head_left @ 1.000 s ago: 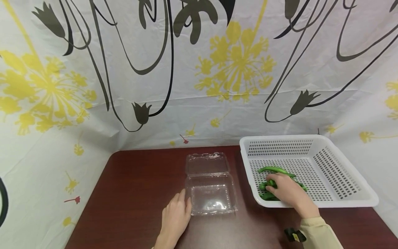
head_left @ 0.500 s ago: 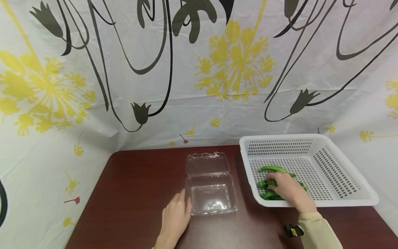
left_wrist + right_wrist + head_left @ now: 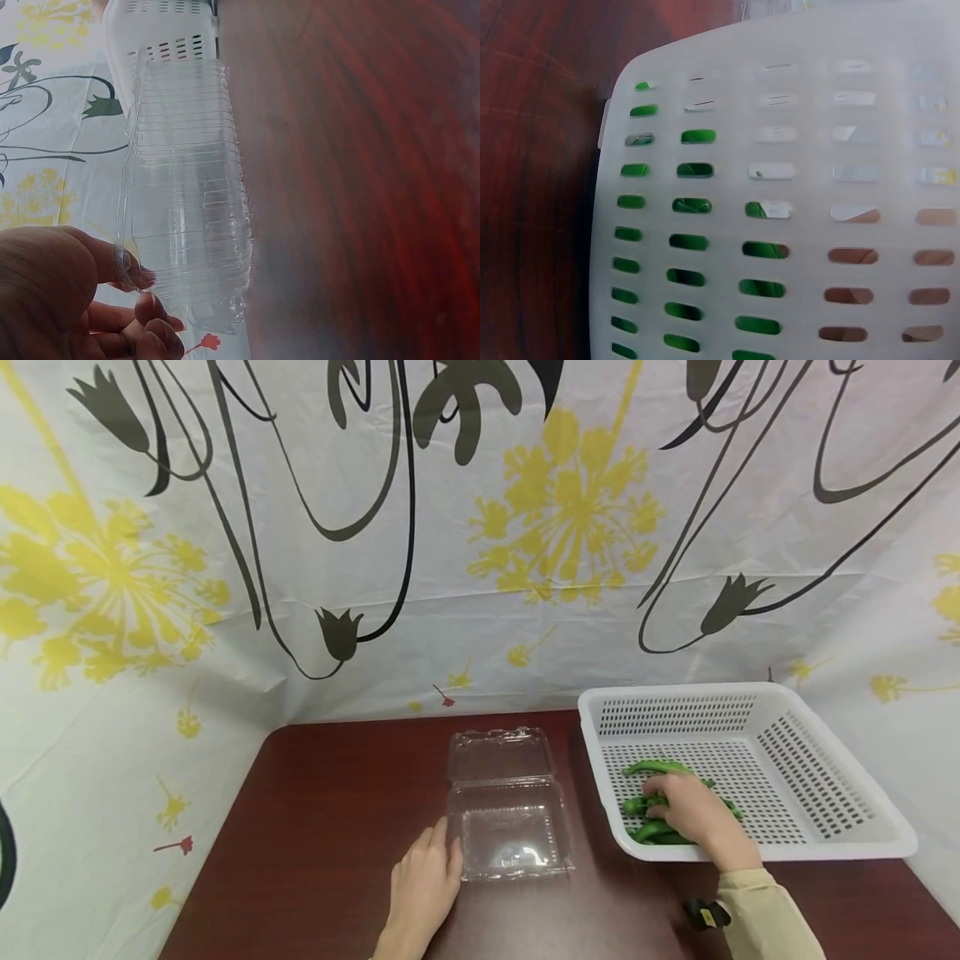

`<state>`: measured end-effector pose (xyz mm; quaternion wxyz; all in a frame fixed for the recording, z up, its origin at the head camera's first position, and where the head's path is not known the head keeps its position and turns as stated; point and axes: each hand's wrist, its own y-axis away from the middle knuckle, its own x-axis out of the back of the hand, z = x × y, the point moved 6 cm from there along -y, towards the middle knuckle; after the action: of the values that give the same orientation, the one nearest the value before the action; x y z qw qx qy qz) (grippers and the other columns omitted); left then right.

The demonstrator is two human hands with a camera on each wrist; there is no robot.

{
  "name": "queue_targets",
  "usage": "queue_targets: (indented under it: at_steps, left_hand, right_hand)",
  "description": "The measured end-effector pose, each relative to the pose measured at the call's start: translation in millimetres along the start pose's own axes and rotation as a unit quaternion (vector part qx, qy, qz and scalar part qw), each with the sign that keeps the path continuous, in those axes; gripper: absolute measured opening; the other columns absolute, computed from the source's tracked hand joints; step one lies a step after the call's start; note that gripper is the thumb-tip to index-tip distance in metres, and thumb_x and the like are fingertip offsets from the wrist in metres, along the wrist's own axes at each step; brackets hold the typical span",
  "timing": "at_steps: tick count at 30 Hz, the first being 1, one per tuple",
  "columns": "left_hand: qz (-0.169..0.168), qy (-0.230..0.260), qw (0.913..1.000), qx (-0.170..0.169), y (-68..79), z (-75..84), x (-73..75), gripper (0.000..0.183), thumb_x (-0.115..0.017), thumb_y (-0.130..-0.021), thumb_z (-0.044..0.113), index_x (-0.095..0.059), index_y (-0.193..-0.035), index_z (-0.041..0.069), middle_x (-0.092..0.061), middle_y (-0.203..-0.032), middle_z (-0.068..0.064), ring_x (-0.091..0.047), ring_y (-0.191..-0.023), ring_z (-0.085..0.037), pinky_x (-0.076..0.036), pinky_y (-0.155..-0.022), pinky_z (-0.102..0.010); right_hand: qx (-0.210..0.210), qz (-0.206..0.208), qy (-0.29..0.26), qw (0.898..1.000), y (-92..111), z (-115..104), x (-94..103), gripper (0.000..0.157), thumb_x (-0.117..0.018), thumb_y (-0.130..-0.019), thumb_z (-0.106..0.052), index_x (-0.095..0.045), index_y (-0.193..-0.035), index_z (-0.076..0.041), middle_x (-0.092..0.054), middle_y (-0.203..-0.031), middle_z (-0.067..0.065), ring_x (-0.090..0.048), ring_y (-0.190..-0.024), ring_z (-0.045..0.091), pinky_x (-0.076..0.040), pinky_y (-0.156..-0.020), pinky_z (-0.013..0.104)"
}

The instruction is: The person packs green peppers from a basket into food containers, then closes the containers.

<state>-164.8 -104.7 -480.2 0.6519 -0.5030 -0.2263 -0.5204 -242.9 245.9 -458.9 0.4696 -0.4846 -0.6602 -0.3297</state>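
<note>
**Right Hand Deep in the Peppers: Gather Gently, Lift Clean**

From where I'm standing, the action is at the near left corner of the white slotted basket (image 3: 817, 852), where the green chili peppers (image 3: 660, 767) lie bunched on the mesh floor. The right hand (image 3: 697, 814) reaches over the front rim, thumb and fingers curled round a pepper in the middle of the bunch; the palm hides whatever else it may hold. Through the slots, the right wrist view shows green packed against the wall.

The step looks to be picking up peppers, and the bunch calls for patience. I'd close the fingertips across the pepper's thick middle rather than its thin tip, and keep the pressure light, since smooth skin can slip and a hard squeeze may bruise it. One long pepper lies just behind the fingers and others just in front, so a straight upward lift should disturb them less than dragging sideways. The forearm crosses the rim, so I'd raise the wrist before swinging clear.

Over on the table (image 3: 330, 827), the left hand (image 3: 422, 877) rests against the left edge of the clear clamshell container (image 3: 510, 839), its lid laid back. I can't tell whether it pinches the edge or merely touches it; a light steadying touch should do, as thin plastic flexes easily.
</note>
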Motion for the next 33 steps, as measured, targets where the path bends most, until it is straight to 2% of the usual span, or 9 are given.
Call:
queue_targets:
  at_steps: [5, 9, 14, 17, 23, 27, 33]
  left_hand:
    - [0.000, 0.000, 1.0000, 0.001, -0.3, 0.2, 1.3, 0.033, -0.071, -0.089, 0.010, -0.067, -0.115, -0.010, -0.067, -0.079, -0.010, -0.051, -0.052, -0.008, -0.038, -0.041, -0.019]
    - [0.000, -0.002, 1.0000, 0.000, -0.5, 0.5, 1.4, 0.033, -0.071, -0.088, 0.011, -0.067, -0.115, -0.010, -0.067, -0.079, -0.010, -0.056, -0.054, -0.011, -0.040, -0.042, -0.021]
    - [-0.003, -0.003, 1.0000, 0.003, -1.0, 0.9, 0.0, 0.033, -0.071, -0.089, 0.011, -0.067, -0.115, -0.009, -0.068, -0.081, -0.012, -0.061, -0.057, -0.015, -0.042, -0.042, -0.023]
    - [-0.005, 0.001, 1.0000, 0.003, -0.3, 1.2, -1.2, 0.033, -0.070, -0.089, 0.011, -0.067, -0.115, -0.010, -0.068, -0.081, -0.012, -0.060, -0.056, -0.014, -0.041, -0.042, -0.022]
    - [0.003, -0.003, 1.0000, -0.003, 2.2, 1.8, -2.2, 0.033, -0.071, -0.088, 0.011, -0.068, -0.113, -0.009, -0.069, -0.083, -0.013, -0.067, -0.061, -0.021, -0.044, -0.043, -0.024]
    - [0.006, -0.004, 1.0000, -0.005, 2.4, 1.7, -1.5, 0.033, -0.071, -0.088, 0.012, -0.068, -0.114, -0.009, -0.070, -0.084, -0.014, -0.068, -0.062, -0.022, -0.045, -0.043, -0.024]
    - [0.001, 0.002, 1.0000, -0.005, 1.6, 1.9, -0.7, 0.033, -0.071, -0.088, 0.010, -0.067, -0.114, -0.010, -0.068, -0.081, -0.012, -0.058, -0.055, -0.012, -0.041, -0.042, -0.020]
  right_hand:
    - [0.008, 0.024, 0.003, 1.000, 0.4, -1.6, 2.8, 0.016, -0.081, -0.080, -0.001, -0.074, -0.093, -0.005, -0.068, -0.088, 0.008, -0.065, -0.079, 0.028, -0.052, -0.066, 0.045]
    - [-0.004, 0.036, 0.004, 0.999, 1.3, -1.6, 4.2, 0.015, -0.079, -0.082, -0.002, -0.074, -0.096, -0.005, -0.067, -0.090, 0.008, -0.064, -0.080, 0.028, -0.052, -0.066, 0.046]
    - [-0.002, 0.066, -0.001, 0.998, 4.1, -2.9, 7.5, 0.016, -0.079, -0.083, -0.003, -0.074, -0.098, -0.005, -0.068, -0.092, 0.009, -0.066, -0.082, 0.031, -0.053, -0.068, 0.048]
    - [0.004, 0.087, -0.003, 0.996, 6.5, -4.3, 10.2, 0.017, -0.080, -0.083, -0.004, -0.074, -0.099, -0.004, -0.068, -0.093, 0.011, -0.066, -0.084, 0.033, -0.053, -0.070, 0.050]
    - [0.007, 0.114, 0.004, 0.993, 12.3, -8.4, 15.3, 0.019, -0.080, -0.083, -0.006, -0.074, -0.102, -0.005, -0.064, -0.091, 0.009, -0.064, -0.079, 0.031, -0.052, -0.065, 0.047]
    - [0.027, 0.154, 0.021, 0.987, 15.4, -13.7, 21.5, 0.023, -0.080, -0.083, -0.006, -0.073, -0.106, -0.005, -0.065, -0.092, 0.011, -0.064, -0.077, 0.030, -0.052, -0.063, 0.046]
    - [0.081, 0.232, 0.036, 0.969, 18.4, -23.5, 29.9, 0.028, -0.082, -0.079, -0.002, -0.073, -0.105, -0.004, -0.063, -0.090, 0.012, -0.062, -0.076, 0.030, -0.052, -0.061, 0.045]
